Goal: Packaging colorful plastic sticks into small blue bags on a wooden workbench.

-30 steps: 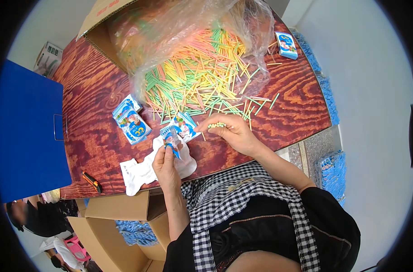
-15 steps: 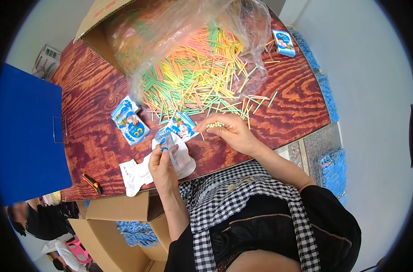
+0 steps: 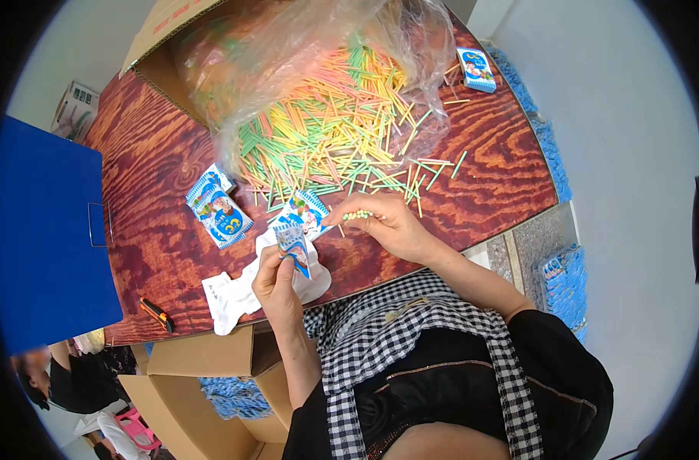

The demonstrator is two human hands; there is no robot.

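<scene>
By the near edge of the table [image 3: 491,157], a blue-and-white packet [image 3: 294,247] is pinched by the left hand [image 3: 277,287], yellow-green sticks [image 3: 356,215] by the right hand [image 3: 395,229].

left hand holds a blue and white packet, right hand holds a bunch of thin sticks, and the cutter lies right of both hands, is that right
Not quite: in the head view the cutter lies to the left of both the left hand, which does hold the packet, and the right hand, which does hold the sticks.
</scene>
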